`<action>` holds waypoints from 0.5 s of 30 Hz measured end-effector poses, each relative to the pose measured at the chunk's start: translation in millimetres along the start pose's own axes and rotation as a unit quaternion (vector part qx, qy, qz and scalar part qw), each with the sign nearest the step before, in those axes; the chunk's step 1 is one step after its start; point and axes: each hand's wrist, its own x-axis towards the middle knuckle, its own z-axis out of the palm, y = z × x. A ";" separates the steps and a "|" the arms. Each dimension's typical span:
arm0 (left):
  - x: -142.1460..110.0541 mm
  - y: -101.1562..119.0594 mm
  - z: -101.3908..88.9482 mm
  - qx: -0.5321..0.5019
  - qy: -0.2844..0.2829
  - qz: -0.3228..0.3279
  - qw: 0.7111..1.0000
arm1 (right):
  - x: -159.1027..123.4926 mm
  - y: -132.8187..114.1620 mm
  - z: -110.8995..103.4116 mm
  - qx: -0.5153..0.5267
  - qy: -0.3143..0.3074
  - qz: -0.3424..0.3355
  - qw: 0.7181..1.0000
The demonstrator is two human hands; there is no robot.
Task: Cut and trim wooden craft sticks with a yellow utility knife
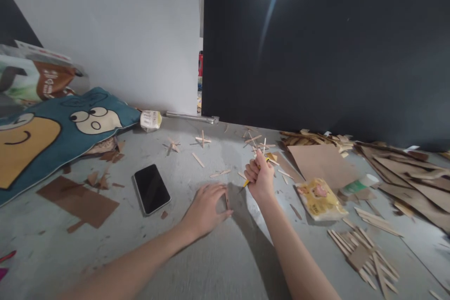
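My left hand (208,210) rests on the grey table, its thumb and forefinger bracketing the two ends of a short wooden craft stick (227,199). My right hand (259,179) is closed in a fist around a yellow utility knife (246,183). The knife's thin blade points down and to the left, a little to the right of the stick and apart from it. Just beyond the hands lie loose pieces of stick (220,173). Farther back, small crossed-stick shapes (203,139) stand or lie on the table.
A phone (152,189) and brown cardboard (79,201) lie left, near a blue cartoon cushion (94,117). To the right are a yellow packet (320,199), a green-and-white tube (359,184), piled craft sticks (379,267) and cardboard sheets (408,173). Dark and white panels stand behind.
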 end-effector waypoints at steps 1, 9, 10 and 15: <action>0.1 0.2 0.3 0.002 0.005 0.001 1.000 | -0.8 0.2 3.3 0.006 0.015 -0.003 1.000; 4.6 1.9 -2.0 0.012 0.008 0.012 1.000 | -16.0 12.6 24.7 0.057 0.032 -0.031 0.997; 5.2 1.1 -1.7 0.012 0.006 0.009 1.000 | -17.0 13.8 24.3 0.059 0.020 -0.027 0.998; 6.9 -2.8 0.6 0.005 -0.001 -0.015 1.000 | -15.8 14.1 17.2 0.022 -0.009 -0.017 1.000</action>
